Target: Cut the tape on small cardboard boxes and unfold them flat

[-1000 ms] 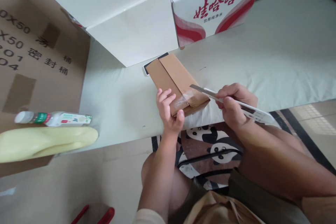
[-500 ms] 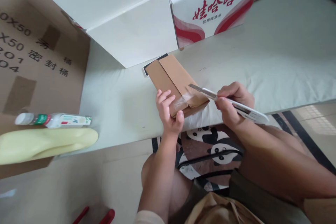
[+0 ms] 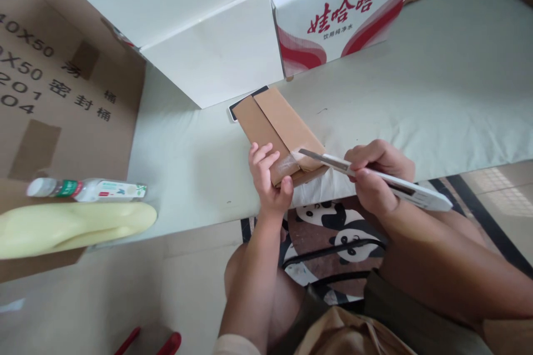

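A small brown cardboard box [image 3: 277, 127] rests on the pale cloth, tilted away to the upper left. Clear tape [image 3: 287, 165] covers the near end of its top seam. My left hand [image 3: 268, 177] grips the box's near left corner, thumb on the near end and fingers over the top. In my right hand [image 3: 377, 175] is a white utility knife [image 3: 410, 191], pinched between thumb and fingers. Its extended blade [image 3: 316, 155] points left over the taped end; whether it touches the tape I cannot tell. A dark, white-edged flat object [image 3: 234, 112] shows partly from behind the box's far end.
White cartons [image 3: 220, 50] stand at the back, one a printed water carton [image 3: 333, 28]. On the left are a large cardboard box [image 3: 62, 94], a plastic bottle [image 3: 108, 189] and a pale yellow object [image 3: 79, 227]. The cloth-covered table's [image 3: 200, 208] front edge runs before my knees.
My right hand has shifted right and slightly down with the utility knife. The blade now lies lower, nearer the taped seam. My left hand still holds the box in nearly the same place.
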The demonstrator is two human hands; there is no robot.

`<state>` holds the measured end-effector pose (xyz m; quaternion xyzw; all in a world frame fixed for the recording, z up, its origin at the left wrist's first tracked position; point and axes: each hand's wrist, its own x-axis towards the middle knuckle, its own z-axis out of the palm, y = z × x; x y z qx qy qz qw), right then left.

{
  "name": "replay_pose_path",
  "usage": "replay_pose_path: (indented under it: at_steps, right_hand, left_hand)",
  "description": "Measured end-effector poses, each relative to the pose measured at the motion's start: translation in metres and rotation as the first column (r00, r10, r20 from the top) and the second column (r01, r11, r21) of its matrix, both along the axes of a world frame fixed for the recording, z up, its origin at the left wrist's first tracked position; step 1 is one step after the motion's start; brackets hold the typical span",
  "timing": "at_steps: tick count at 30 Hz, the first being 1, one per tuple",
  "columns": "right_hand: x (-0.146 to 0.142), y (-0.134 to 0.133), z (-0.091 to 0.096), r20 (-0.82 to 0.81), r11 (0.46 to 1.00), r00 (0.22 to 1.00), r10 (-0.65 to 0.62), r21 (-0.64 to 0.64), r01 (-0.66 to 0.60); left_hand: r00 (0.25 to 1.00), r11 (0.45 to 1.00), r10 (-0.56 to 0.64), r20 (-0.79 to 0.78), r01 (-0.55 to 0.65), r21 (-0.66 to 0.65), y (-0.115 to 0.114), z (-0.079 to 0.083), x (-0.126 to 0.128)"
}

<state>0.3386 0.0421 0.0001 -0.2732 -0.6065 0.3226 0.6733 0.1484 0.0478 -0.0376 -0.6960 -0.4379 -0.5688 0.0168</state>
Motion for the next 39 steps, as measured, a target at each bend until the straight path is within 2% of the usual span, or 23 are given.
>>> replay_pose_path:
  at_steps: [5, 11, 16, 19, 25, 29, 31, 34, 36, 39]
  right_hand:
    - [-0.001, -0.007, 0.017, 0.156, 0.992, 0.988, 0.004, 0.122, -0.023]
    - [-0.007, -0.011, 0.027, 0.316, 0.956, 0.944, -0.092, 0.292, -0.005]
    - [-0.009, -0.012, 0.027, 0.475, 0.898, 0.847, -0.236, 0.44, 0.004]
    - [-0.009, -0.013, 0.027, 0.527, 0.873, 0.801, -0.285, 0.487, -0.009]
    - [-0.01, -0.014, 0.022, 0.525, 0.859, 0.782, -0.336, 0.511, 0.026]
    - [-0.015, -0.015, 0.019, 0.457, 0.852, 0.826, -0.331, 0.52, 0.053]
    - [-0.018, -0.016, 0.018, 0.446, 0.874, 0.846, -0.29, 0.484, 0.045]
    - [-0.023, -0.018, 0.018, 0.487, 0.916, 0.857, -0.169, 0.399, -0.046]
    - [-0.025, -0.019, 0.019, 0.504, 0.92, 0.857, -0.104, 0.376, -0.11]
    - [-0.026, -0.019, 0.019, 0.514, 0.918, 0.853, -0.09, 0.375, -0.129]
  left_hand:
    - [1.0, 1.0, -0.005, 0.022, 0.006, -0.016, -0.001, -0.001, 0.001]
    - [1.0, 0.999, 0.011, 0.027, -0.009, -0.049, -0.003, -0.003, 0.001]
    - [1.0, 0.998, 0.018, 0.013, -0.017, -0.068, -0.004, -0.002, 0.0]
    - [1.0, 0.997, 0.018, 0.011, -0.017, -0.072, -0.005, -0.002, 0.0]
    - [0.999, 0.996, 0.004, 0.044, 0.0, -0.088, -0.006, -0.003, 0.001]
    - [1.0, 0.996, 0.023, 0.021, -0.021, -0.089, -0.006, -0.003, 0.001]
    - [1.0, 0.996, 0.023, 0.017, -0.021, -0.087, -0.006, -0.002, 0.001]
    - [1.0, 0.997, 0.02, 0.015, -0.019, -0.08, -0.006, -0.002, 0.0]
    - [1.0, 0.997, 0.017, 0.015, -0.016, -0.078, -0.006, -0.003, 0.0]
    - [1.0, 0.996, 0.02, 0.01, -0.019, -0.085, -0.005, -0.004, -0.001]
